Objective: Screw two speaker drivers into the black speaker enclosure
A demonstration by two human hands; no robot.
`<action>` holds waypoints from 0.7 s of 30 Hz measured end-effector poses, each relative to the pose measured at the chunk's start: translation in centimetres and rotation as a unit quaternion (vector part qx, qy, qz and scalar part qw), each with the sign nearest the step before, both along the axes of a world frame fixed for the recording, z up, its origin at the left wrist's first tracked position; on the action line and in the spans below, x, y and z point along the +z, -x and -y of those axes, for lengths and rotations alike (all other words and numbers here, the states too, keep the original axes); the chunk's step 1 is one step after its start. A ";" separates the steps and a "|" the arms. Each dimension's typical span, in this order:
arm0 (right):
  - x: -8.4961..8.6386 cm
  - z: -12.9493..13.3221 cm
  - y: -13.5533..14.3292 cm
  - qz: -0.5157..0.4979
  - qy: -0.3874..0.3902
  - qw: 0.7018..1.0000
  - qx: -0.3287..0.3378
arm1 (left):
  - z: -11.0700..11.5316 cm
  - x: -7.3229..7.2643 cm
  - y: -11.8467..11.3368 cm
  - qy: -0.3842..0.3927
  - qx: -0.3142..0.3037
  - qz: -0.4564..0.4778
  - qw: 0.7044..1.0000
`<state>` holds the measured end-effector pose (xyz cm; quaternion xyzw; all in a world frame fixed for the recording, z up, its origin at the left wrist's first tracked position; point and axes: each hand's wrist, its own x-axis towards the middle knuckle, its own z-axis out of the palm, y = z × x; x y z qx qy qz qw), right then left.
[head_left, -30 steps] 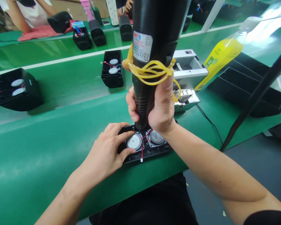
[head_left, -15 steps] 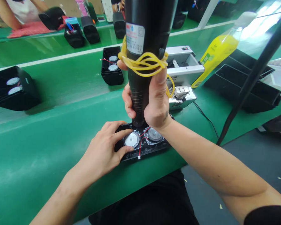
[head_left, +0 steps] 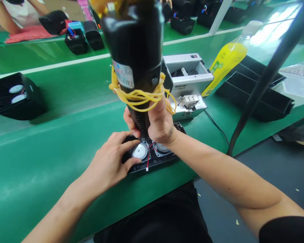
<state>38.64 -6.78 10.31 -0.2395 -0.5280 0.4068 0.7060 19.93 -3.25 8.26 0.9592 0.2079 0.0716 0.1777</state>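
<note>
My right hand [head_left: 162,125] is wrapped around a black electric screwdriver [head_left: 144,44], held upright, with yellow bands [head_left: 139,98] twisted about its body. The tool's lower end meets a black speaker panel [head_left: 139,169] near the top of the left round speaker driver [head_left: 140,151]; its very tip is hidden. Thumb and fingers of my left hand [head_left: 110,157] grip the panel's left end around that driver. A second driver [head_left: 162,149] sits to the right, partly behind my right hand. A red wire with a white plug [head_left: 147,169] lies between the drivers.
A silver machine [head_left: 190,86] and a bottle of yellow drink [head_left: 224,64] stand right of the panel. Black housings [head_left: 258,94] lie beyond. An open speaker box [head_left: 20,98] is at left. A dark pole [head_left: 258,91] crosses the right. Another person's arm [head_left: 5,17] is across the bench.
The screwdriver's upper end has swung left and lower in view, now hiding the speaker box behind it. My left hand keeps its hold on the panel. The whole view has shifted slightly.
</note>
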 end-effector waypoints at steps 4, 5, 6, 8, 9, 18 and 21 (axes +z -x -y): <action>0.6 0.2 0.1 0.009 -0.002 1.000 0.022 | 0.0 -0.1 0.1 -0.001 0.002 0.002 1.000; 0.8 0.4 0.1 0.005 0.004 1.000 0.029 | 0.0 -0.1 0.1 -0.002 0.002 0.002 1.000; 1.0 0.6 0.1 0.006 0.014 0.999 0.030 | 0.0 -0.1 0.1 -0.002 0.002 0.002 1.000; 1.1 0.9 0.1 0.015 0.037 0.999 0.019 | 0.0 -0.2 0.1 -0.001 0.003 -0.001 1.000; 1.1 1.1 0.1 0.024 0.044 0.999 0.017 | 0.0 -0.2 0.1 0.000 0.005 -0.003 1.000; 0.7 1.0 -0.7 0.006 0.000 1.000 0.021 | 0.3 -0.8 0.2 0.003 0.030 -0.001 1.000; 3.3 2.3 -2.1 -0.026 -0.018 0.998 -0.062 | 0.4 -1.2 0.4 0.006 0.035 0.012 0.999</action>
